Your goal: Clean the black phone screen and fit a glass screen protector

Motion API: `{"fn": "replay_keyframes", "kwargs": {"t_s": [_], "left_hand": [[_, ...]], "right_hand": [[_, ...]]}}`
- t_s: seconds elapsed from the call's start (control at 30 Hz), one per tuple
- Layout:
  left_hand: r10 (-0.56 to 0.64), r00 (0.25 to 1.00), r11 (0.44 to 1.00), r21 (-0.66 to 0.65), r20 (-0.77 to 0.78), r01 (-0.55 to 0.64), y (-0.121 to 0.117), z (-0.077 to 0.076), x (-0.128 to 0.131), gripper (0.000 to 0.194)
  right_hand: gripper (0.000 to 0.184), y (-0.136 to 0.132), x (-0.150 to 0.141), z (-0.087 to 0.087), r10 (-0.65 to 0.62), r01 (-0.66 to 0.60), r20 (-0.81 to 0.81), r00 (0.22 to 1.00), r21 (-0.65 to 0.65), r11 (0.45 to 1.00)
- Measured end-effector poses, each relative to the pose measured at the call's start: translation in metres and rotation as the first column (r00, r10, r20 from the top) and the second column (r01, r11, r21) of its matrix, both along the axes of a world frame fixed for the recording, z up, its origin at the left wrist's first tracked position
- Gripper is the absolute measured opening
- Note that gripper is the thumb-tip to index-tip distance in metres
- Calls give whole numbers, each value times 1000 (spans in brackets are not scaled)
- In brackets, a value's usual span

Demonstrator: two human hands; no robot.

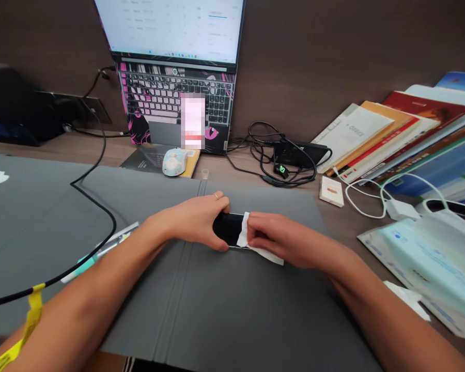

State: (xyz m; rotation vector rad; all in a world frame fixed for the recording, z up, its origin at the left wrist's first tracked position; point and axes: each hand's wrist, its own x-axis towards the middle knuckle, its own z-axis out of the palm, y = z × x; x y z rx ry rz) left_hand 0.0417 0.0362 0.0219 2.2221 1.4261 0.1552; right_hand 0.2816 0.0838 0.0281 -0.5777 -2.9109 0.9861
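A smartphone [229, 230] with a dark screen lies on the grey desk mat [232, 299], long side running left to right. My left hand [197, 219] grips its left end, thumb on the near edge and fingers on the far edge. Over the right part of the screen, my right hand [275, 235] presses a white tissue [269, 256], its fingers bunched around it. The phone's right end is hidden beneath that hand and the tissue.
Behind the hands stand an open laptop [178, 98], a mouse [174, 162] and a small clear cup [205, 174]. Cables and a power adapter [304, 154] lie farther right, near leaning books [403, 124] and a plastic package [430, 268]. A black cable [96, 201] crosses the mat's left side.
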Motion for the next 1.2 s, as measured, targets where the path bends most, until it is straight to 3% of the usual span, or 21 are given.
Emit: {"fn": "replay_keyframes", "kwargs": {"t_s": [0.43,0.57,0.7,0.97,1.2], "left_hand": [[-25,999,998,-51,33,26,4,2,-4,52],[-40,991,992,-115,127,54,12,-1,-10,26],[-39,986,994,-96,160,54,21,-7,-11,9],[-65,971,997,-13,231,70,29,-14,-12,19],[-48,973,999,20,227,45,29,-16,-11,15]], "right_hand": [[14,-14,-14,-10,-70,70,-18,997,50,996],[14,-17,-18,-11,-60,63,-57,997,63,996],[16,-18,-21,-12,-75,81,-74,994,77,994],[17,-21,-35,-21,-81,99,-162,983,101,990],[18,-25,-46,-23,-74,101,-194,978,135,986]]}}
